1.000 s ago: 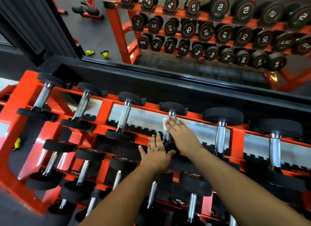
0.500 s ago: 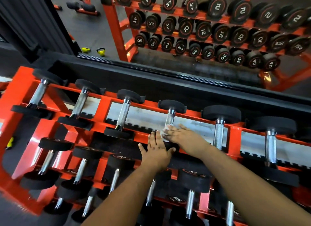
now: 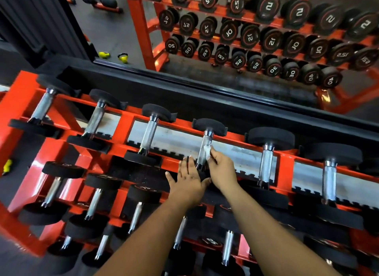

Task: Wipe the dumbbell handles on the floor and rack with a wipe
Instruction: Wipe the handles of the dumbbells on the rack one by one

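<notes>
On the far left, the orange rack [image 3: 125, 130] carries its top row of dumbbells, their chrome handles running away from the person toward the mirror [image 3: 225, 39] behind. Moving along, the third dumbbell [image 3: 148, 135] sits untouched in its cradle. Next comes the left hand [image 3: 187, 180], laid flat with its fingers straight and slightly spread on the near black head of the fourth dumbbell [image 3: 205, 150]. Just right of it, the right hand [image 3: 222, 170] reaches in from the side of that same dumbbell's handle, its fingertips bunched together and pinching a small crumpled white wipe [image 3: 207, 151] against the right side of the chrome, roughly at mid-handle. The two hands lie close together, nearly touching at the thumbs. Further right, two larger dumbbells [image 3: 266, 158] rest on the same tier, well apart from the hands, and lower tiers of weights show beneath both forearms.
</notes>
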Motion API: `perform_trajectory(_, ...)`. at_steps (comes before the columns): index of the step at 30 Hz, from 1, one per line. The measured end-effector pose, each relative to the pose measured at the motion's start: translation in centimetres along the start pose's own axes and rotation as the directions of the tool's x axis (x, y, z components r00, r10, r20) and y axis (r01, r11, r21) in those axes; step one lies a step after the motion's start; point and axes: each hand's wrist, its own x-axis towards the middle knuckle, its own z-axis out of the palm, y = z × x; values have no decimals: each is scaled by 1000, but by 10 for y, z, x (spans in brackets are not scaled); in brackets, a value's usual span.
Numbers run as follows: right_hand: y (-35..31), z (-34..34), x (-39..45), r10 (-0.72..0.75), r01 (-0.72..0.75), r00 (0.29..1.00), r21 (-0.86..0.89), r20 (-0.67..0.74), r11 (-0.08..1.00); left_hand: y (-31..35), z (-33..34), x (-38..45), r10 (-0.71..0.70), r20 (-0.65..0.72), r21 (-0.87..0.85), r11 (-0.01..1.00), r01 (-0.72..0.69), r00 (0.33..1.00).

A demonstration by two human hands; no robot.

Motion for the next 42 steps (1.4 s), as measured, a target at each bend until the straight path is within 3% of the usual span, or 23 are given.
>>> perform_trajectory(3, -12, 5, 19, 94, -92, 996, 200, -5, 975, 3, 0, -3, -15, -25, -12, 1000, 14, 1000)
perform_trajectory(6, -14, 5, 23, 199, -259, 964, 450, 175, 855, 6, -2, -4, -53, -9, 7, 999, 53, 999)
perform_trajectory(10, 13, 5, 20, 269, -411, 877, 332, 399, 849, 8, -5, -3, -87, 0, 13, 996, 87, 996)
perform_trajectory(15, -15, -13, 57, 289, -533, 831, 531, 476, 659, 6, -4, -2, -106, 6, 16, 994, 106, 994)
perform_trajectory(19, -16, -10, 48, 304, -467, 851, 349, 429, 813, 6, -5, -3, -92, 6, 28, 995, 92, 996)
perform_trajectory(23, 2, -17, 40, 278, -477, 860, 483, 427, 734, 1, -3, 0, -55, 6, 16, 998, 55, 998)
perform_trajectory(25, -1, -17, 45, 346, -424, 906, 544, 245, 724, -1, -1, 1, -35, 0, 7, 999, 35, 999)
perform_trajectory(27, -3, -14, 54, 356, -328, 934, 474, 33, 817, -2, 0, 0, -20, -9, -8, 1000, 20, 1000)
perform_trajectory(29, -10, -8, 54, 318, -260, 946, 447, -59, 856, -3, 2, -1, -6, -33, -23, 1000, 5, 999)
perform_trajectory(33, -16, 7, 44, 383, -322, 922, 650, 51, 689, -5, 4, 1, 12, -62, -39, 999, -14, 998)
perform_trajectory(35, -9, 12, 32, 329, -298, 944, 530, 37, 794, -6, 4, 1, 18, -61, -45, 999, -21, 998)
perform_trajectory(38, 6, 4, 10, 186, -188, 982, 192, 28, 963, -6, 5, 1, 25, -66, -52, 998, -28, 997)
perform_trajectory(42, 5, -23, -7, 23, -18, 988, -34, 152, 999, -2, 6, -3, 32, -93, -43, 998, -36, 995)
